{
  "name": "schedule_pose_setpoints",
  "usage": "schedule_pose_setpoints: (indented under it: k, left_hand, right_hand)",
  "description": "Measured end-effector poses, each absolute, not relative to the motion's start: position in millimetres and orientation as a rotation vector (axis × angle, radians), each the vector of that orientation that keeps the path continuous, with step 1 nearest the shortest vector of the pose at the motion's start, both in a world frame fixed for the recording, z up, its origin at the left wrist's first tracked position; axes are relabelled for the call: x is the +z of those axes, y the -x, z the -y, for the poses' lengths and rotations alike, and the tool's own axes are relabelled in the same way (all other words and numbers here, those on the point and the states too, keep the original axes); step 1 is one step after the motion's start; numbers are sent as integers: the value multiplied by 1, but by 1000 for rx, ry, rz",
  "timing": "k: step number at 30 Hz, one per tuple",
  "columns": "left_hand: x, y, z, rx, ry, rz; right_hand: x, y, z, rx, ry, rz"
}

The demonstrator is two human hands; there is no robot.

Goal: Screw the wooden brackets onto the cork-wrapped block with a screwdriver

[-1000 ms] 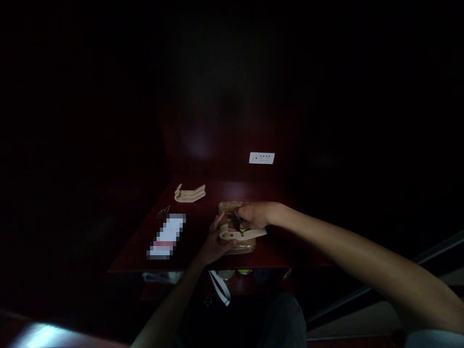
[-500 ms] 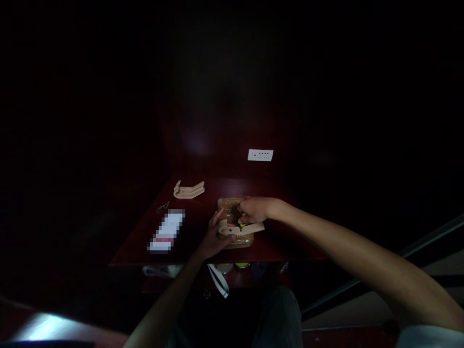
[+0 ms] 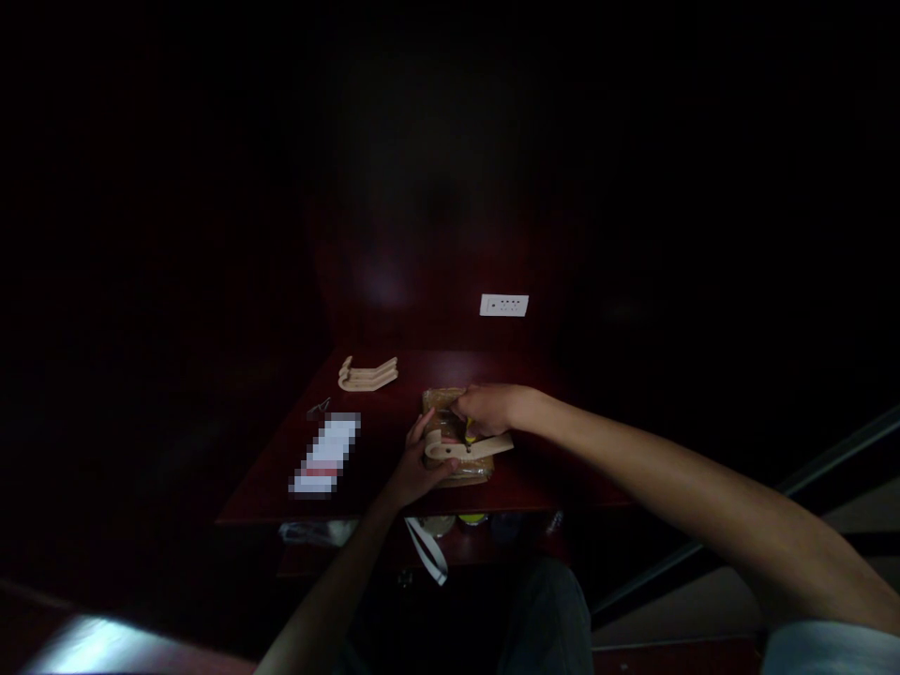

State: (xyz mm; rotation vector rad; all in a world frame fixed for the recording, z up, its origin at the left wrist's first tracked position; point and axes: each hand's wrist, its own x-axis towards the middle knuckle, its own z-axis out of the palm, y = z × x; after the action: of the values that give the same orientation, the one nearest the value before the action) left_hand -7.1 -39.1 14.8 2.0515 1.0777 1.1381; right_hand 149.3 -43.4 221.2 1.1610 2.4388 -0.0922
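Note:
A pale wooden hook-shaped piece (image 3: pixel 492 446) lies across a brown block wrapped in clear film (image 3: pixel 440 400) near the table's front edge. My left hand (image 3: pixel 414 472) grips the curved end of the piece, its thumb along the near side and its fingers over the block. My right hand (image 3: pixel 485 409) is closed around a small yellow tool (image 3: pixel 470 431). The tool's lower end is at a hole in the wooden piece; its upper part is hidden in my fingers.
Several similar wooden hooks (image 3: pixel 368 378) lie at the table's back left. Small metal pieces (image 3: pixel 319 409) and a blurred-out flat item (image 3: pixel 327 457) are nearer. A white strap (image 3: pixel 427 551) hangs from the shelf below. A socket panel (image 3: pixel 504 306) is on the back wall.
My right hand has turned slightly around the yellow tool, its fingers shifting a little left. The whole view has shifted slightly. My left hand keeps its hold on the wooden piece.

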Motion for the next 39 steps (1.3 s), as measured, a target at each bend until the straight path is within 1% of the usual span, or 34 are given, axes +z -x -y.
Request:
schedule_pose_setpoints:
  k: [12, 17, 26, 34, 39]
  left_hand:
    - [16, 7, 41, 1154, -2005, -1058]
    - [14, 6, 40, 1193, -1967, -1052]
    - [15, 7, 41, 1147, -2052, -1064]
    - [13, 5, 40, 1158, -2028, -1056]
    - [16, 5, 41, 1164, -2039, -1061]
  right_hand:
    - [206, -159, 44, -64, -1221, -2453]
    - [215, -158, 48, -197, -1159, -2402]
    - [211, -161, 47, -245, -1174, -2427]
    - [203, -156, 44, -216, -1212, -2405]
    - [209, -151, 45, -174, -1239, -2348]
